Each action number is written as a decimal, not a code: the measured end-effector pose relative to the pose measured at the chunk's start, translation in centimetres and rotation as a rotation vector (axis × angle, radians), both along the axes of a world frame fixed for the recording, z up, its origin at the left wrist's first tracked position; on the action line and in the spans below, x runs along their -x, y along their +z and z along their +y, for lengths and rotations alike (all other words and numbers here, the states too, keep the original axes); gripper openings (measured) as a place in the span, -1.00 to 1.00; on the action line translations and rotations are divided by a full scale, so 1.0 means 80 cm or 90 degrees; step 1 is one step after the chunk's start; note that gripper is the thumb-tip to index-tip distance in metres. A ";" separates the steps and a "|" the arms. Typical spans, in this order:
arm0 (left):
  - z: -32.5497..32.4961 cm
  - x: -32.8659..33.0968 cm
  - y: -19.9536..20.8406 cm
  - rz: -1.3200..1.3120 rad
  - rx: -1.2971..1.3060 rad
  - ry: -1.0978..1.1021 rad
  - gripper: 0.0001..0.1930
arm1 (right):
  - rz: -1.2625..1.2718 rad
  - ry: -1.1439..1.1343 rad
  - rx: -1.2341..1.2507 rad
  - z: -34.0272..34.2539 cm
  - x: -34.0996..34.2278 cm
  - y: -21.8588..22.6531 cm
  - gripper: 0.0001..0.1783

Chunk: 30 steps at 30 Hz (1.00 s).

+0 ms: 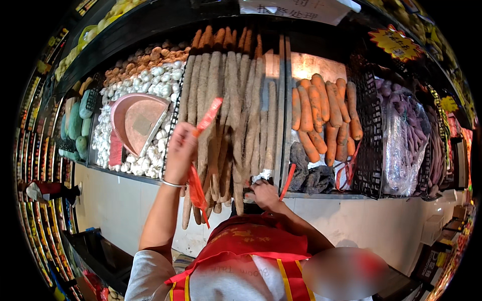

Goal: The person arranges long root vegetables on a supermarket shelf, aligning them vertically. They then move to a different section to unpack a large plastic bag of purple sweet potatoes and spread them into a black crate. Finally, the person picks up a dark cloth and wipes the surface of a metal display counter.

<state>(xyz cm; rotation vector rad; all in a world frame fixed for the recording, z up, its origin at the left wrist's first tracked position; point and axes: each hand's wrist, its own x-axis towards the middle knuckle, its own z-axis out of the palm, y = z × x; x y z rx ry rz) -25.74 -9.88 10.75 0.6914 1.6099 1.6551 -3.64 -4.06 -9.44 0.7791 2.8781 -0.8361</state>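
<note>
My left hand point(182, 148) is raised over the left side of a bed of long brown yams point(228, 95), its fingers closed on a red plastic strip point(209, 116). One end of the strip sticks up past the fingers; red plastic point(197, 190) also hangs below the hand. At the front edge of the display, by the lower ends of the yams, my right hand point(265, 195) has its fingers bent inward; what they hold, if anything, is hidden. Just above it is a small white wad point(262, 175). Another red strip point(287, 181) stands just right of that hand.
Left of the yams, a pink scoop point(135, 123) lies on white garlic point(155, 78). Carrots point(321, 108) and a dark cloth point(314, 175) are to the right, beside a black crate point(369, 135) and wrapped purple vegetables point(404, 135). A person point(50, 191) stands far left.
</note>
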 end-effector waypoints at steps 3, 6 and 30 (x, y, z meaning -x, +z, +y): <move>0.019 -0.031 -0.047 0.089 0.035 -0.103 -0.77 | 0.045 -0.089 0.055 0.025 -0.006 0.038 -0.75; 0.046 -0.088 -0.077 0.079 -0.007 -0.314 -0.63 | 0.452 -0.318 0.414 0.045 -0.025 0.083 -0.76; 0.054 -0.141 -0.136 -0.264 -0.035 -0.025 -0.79 | 0.356 -0.560 0.171 0.116 -0.095 0.096 -0.73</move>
